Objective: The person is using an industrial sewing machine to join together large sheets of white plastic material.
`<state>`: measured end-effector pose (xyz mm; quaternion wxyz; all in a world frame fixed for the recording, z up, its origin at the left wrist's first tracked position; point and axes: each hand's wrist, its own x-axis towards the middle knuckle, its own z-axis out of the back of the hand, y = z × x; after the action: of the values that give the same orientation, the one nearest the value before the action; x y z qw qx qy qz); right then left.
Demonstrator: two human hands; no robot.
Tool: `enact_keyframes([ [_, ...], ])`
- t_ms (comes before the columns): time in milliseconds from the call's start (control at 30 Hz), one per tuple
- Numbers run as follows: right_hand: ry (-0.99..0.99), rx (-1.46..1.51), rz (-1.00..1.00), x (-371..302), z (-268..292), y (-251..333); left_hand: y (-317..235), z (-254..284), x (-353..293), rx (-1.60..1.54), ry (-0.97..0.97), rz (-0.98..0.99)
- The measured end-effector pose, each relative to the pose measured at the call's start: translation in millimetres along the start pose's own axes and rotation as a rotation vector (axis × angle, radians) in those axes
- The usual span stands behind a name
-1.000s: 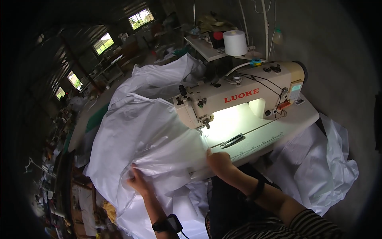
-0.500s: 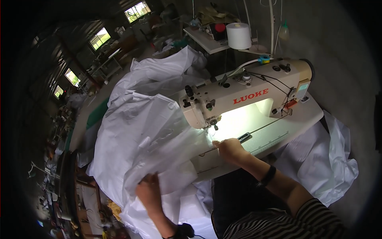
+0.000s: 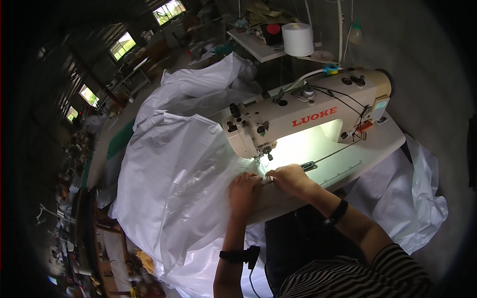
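A large white plastic-like sheet point(image 3: 164, 164) spreads over the left of the sewing machine point(image 3: 303, 114), its edge close to the lit needle area. My left hand point(image 3: 243, 191) lies just in front of the needle, its bent fingers closed on the sheet's edge. Right beside it, my right hand point(image 3: 292, 180) pinches the same edge at the front of the machine bed. The fingertips of both hands nearly meet. Close behind my right hand lies a pair of dark thread snips point(image 3: 308, 166). The fabric edge between the fingers is partly hidden.
More white sheet point(image 3: 402, 198) hangs down at the right of the machine table. A white thread cone point(image 3: 298, 39) stands behind the machine, near a small shelf point(image 3: 253, 47). A wooden frame point(image 3: 107, 243) stands on the lower left.
My left hand has moved up and to the right, from the loose sheet at lower left to the edge near the needle. My right hand has stayed almost in place.
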<state>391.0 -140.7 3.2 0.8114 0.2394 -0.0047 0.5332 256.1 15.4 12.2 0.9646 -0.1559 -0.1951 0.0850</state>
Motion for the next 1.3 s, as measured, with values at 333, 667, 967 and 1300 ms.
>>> enact_keyframes([
  [333,-0.112,-0.045,0.074,3.1,-14.9,-0.4,14.4,-22.7,10.5,-0.298,-0.103,0.144],
  [667,-0.236,0.085,0.036,3.9,-19.7,-7.1,5.3,-21.8,15.6,-0.262,-0.070,0.285],
  [967,-0.087,0.120,-0.116,10.2,-15.7,-3.7,5.3,-30.9,15.1,-0.332,-0.137,0.228],
  [1300,-0.067,0.097,-0.227,21.1,-18.1,0.4,1.3,-35.7,19.4,-0.276,-0.132,0.309],
])
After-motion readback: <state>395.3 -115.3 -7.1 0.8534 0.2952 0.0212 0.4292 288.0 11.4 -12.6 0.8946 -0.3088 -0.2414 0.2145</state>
